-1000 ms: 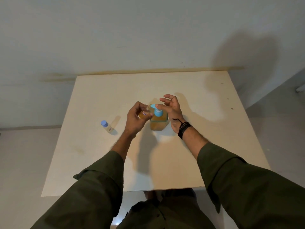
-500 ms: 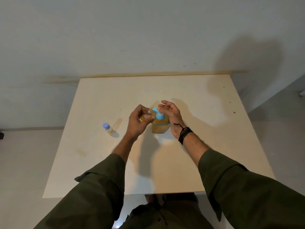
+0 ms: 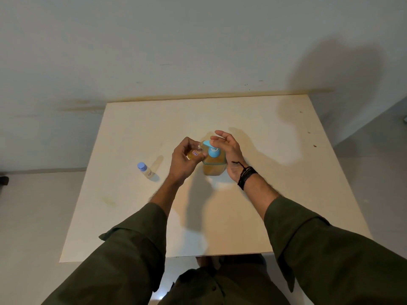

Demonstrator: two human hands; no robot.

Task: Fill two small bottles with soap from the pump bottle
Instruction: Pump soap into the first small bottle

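Note:
A clear pump bottle [image 3: 214, 167] of amber soap with a light blue pump head stands at the middle of the table. My left hand [image 3: 184, 161] grips a small bottle [image 3: 194, 153] with amber soap in it, its mouth held under the pump's spout. My right hand [image 3: 229, 150] is above the pump with straight fingers, the thumb on the blue pump head. A second small bottle [image 3: 145, 170] with a blue cap stands upright on the table to the left, apart from both hands; its contents look clear.
The pale wooden table [image 3: 275, 194] backs onto a grey wall. Its front edge is near my body. Grey floor lies to both sides. A dark object [image 3: 4, 180] sits at the far left edge on the floor.
The hands and both bottles keep their places. My right hand's fingers have come down slightly onto the pump head. The camera has tilted a little.

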